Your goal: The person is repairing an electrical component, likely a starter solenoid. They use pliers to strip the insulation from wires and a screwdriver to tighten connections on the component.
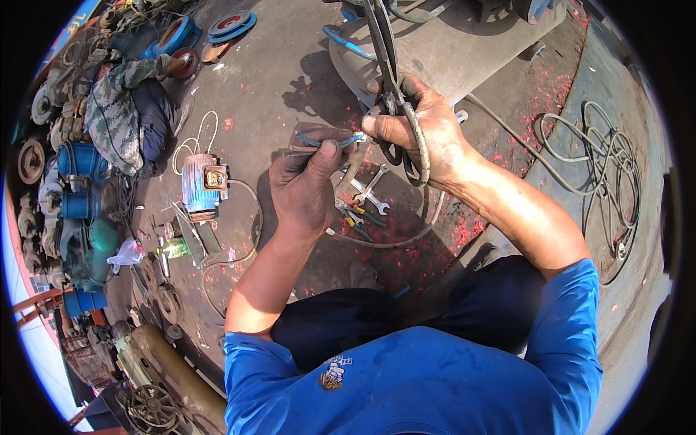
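Observation:
My left hand [301, 188] is closed, pinching thin blue wire [346, 138] between thumb and fingers. Close beside it, my right hand [428, 134] grips a bundle of dark cable [386, 51] that hangs in a loop. The right thumb sits near the wire's pale tip; whether it touches the tip is hard to tell. Beneath my hands on the dark, red-flecked floor [464, 217] lie open-end wrenches [372, 196] and pliers with yellow-and-green handles [362, 225], partly hidden.
A blue electric motor [197, 185] stands to my left. Beyond it a person in camouflage [119, 116] crouches among pumps and blue housings [75, 159]. A long tank [167, 362] lies at lower left, a grey metal body [500, 36] ahead, coiled cable [609, 167] at right.

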